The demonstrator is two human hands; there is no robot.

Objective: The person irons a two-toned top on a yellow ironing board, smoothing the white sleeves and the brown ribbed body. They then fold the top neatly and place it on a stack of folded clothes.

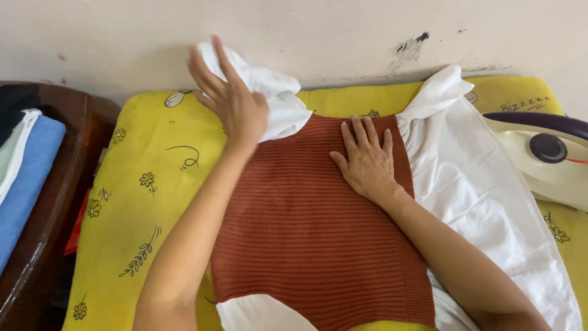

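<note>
Pressing the rust ribbed top (306, 245) flat, we are resting our right hand (366, 160) open, fingers spread, on its far edge; its long axis is running near to far between our arms. Our left hand (231, 101) is gripping the white sleeve (277, 98) just far-left of it. Around it are lying a yellow floral pad (141, 202), an iron (545, 153) at right, and folded clothes (27, 165) at left.

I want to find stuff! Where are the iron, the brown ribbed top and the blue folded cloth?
iron (547, 148): head view, on its dark dial.
brown ribbed top (306, 233): head view, middle of its ribbed front.
blue folded cloth (30, 178): head view, its top face.
</note>
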